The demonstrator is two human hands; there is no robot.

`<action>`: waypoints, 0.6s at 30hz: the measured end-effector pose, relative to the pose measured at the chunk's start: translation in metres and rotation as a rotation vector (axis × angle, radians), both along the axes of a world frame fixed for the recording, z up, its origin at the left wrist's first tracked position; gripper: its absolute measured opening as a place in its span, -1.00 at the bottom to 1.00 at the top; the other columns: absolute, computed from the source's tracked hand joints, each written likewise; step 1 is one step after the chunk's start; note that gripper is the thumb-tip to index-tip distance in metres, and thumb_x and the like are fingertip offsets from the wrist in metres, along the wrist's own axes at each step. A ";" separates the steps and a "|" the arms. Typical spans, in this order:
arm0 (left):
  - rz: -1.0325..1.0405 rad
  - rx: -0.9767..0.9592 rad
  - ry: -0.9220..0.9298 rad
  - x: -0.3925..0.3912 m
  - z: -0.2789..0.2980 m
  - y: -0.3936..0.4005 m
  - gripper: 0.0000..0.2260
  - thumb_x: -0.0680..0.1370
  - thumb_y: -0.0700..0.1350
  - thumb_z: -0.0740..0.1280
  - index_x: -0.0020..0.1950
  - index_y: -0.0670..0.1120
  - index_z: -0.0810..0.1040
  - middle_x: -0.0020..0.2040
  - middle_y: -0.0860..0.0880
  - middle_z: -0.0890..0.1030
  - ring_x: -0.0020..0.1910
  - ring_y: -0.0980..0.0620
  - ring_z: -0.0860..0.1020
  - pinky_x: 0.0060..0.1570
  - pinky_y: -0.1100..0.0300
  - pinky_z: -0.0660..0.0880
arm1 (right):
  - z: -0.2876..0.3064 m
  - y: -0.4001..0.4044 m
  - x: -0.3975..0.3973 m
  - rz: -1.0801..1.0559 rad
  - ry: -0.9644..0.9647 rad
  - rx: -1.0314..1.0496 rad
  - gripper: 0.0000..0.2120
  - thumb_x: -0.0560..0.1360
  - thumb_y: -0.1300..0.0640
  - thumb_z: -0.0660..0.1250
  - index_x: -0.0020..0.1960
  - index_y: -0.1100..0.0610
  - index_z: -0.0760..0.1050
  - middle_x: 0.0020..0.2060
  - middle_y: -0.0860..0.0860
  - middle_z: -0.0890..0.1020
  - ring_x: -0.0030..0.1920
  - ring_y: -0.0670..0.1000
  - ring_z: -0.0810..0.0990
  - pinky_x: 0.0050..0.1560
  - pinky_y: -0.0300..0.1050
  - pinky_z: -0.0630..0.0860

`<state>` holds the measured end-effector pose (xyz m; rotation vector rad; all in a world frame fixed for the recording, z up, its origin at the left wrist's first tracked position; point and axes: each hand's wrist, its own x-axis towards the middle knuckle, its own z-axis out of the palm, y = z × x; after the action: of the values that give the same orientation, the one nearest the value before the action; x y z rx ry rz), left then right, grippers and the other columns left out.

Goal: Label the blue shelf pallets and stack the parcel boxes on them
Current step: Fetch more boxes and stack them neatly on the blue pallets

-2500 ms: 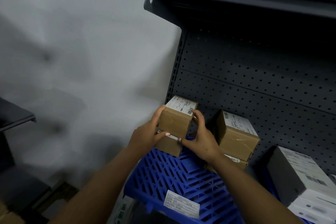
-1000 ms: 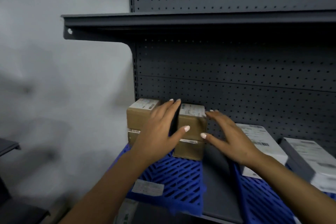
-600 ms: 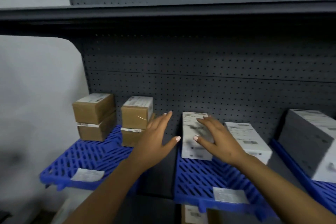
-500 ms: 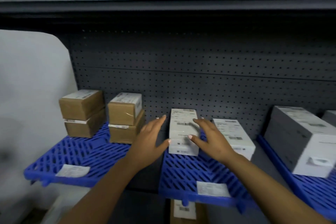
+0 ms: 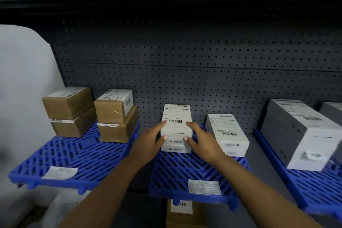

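Head view: left hand (image 5: 150,139) and right hand (image 5: 200,140) flank white stack (image 5: 176,129) on middle pallet (image 5: 185,174); fingers nearly straight along its sides, thumbs on its front face. Judgement: squaring stack. Press evenly both sides so top box stays flush over lower ones. Second white stack (image 5: 226,134) just beside on right, little finger room. Pegboard (image 5: 185,79) close behind. Pallet front bare down to label (image 5: 204,187). Brown boxes (image 5: 92,111) on left pallet (image 5: 61,155), apart.
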<state>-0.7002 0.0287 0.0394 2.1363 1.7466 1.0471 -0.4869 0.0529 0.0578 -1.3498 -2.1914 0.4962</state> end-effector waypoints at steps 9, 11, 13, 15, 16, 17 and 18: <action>-0.065 -0.025 -0.092 -0.007 -0.005 0.009 -0.56 0.60 -0.16 0.26 0.47 0.04 0.30 0.25 -0.04 0.56 0.16 0.05 0.53 0.09 0.20 0.50 | 0.004 -0.002 -0.008 -0.057 -0.072 -0.025 -0.58 0.61 0.01 0.17 0.43 -0.02 0.16 -0.06 0.12 0.62 -0.05 0.11 0.58 -0.06 0.01 0.52; -0.048 -0.008 -0.069 -0.008 -0.007 0.013 -0.55 0.59 -0.14 0.27 0.47 0.05 0.29 0.15 -0.06 0.61 0.06 0.03 0.56 0.03 0.10 0.53 | 0.004 -0.003 -0.010 -0.075 -0.093 -0.009 -0.59 0.62 0.01 0.15 0.43 -0.01 0.16 -0.26 0.00 0.55 -0.20 0.04 0.54 -0.18 -0.03 0.48; -0.033 -0.001 -0.054 -0.008 -0.011 0.014 -0.54 0.59 -0.12 0.28 0.48 0.08 0.28 0.01 -0.08 0.65 -0.08 0.03 0.57 -0.11 0.09 0.53 | 0.003 -0.004 -0.012 -0.093 -0.098 0.002 -0.59 0.62 0.02 0.14 0.44 0.00 0.16 -0.37 -0.09 0.44 -0.33 -0.05 0.44 -0.29 -0.08 0.38; -0.028 -0.012 -0.021 -0.008 -0.012 0.014 -0.53 0.59 -0.08 0.27 0.48 0.10 0.26 -0.10 -0.08 0.64 -0.20 0.04 0.55 -0.23 0.11 0.50 | 0.002 -0.005 -0.013 -0.110 -0.096 0.011 -0.58 0.62 0.02 0.14 0.44 -0.01 0.15 -0.38 -0.10 0.41 -0.34 -0.07 0.41 -0.30 -0.08 0.34; -0.026 -0.015 0.002 -0.008 -0.011 0.014 -0.53 0.60 -0.07 0.26 0.49 0.10 0.25 -0.11 -0.09 0.64 -0.20 0.01 0.55 -0.22 0.07 0.51 | 0.002 -0.006 -0.014 -0.118 -0.103 0.014 -0.58 0.62 0.02 0.15 0.45 -0.01 0.15 -0.38 -0.10 0.40 -0.34 -0.07 0.42 -0.30 -0.08 0.34; -0.019 -0.016 0.033 -0.009 -0.010 0.014 -0.53 0.60 -0.05 0.26 0.50 0.08 0.25 -0.07 -0.11 0.64 -0.15 -0.02 0.56 -0.17 0.02 0.52 | 0.002 -0.007 -0.014 -0.125 -0.116 0.015 -0.58 0.62 0.03 0.14 0.45 -0.02 0.14 -0.38 -0.09 0.40 -0.33 -0.05 0.43 -0.30 -0.08 0.34; -0.011 -0.011 0.075 -0.009 -0.008 0.014 -0.53 0.60 -0.04 0.25 0.50 0.07 0.25 0.02 -0.12 0.62 -0.06 -0.06 0.56 -0.09 0.00 0.52 | 0.003 -0.008 -0.015 -0.134 -0.132 0.017 -0.57 0.62 0.03 0.14 0.45 -0.02 0.13 -0.37 -0.08 0.41 -0.30 -0.03 0.44 -0.30 -0.08 0.35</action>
<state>-0.7095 0.0422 0.0315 2.2031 1.7660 0.9646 -0.5019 0.0450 0.0608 -1.5474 -2.1840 0.3474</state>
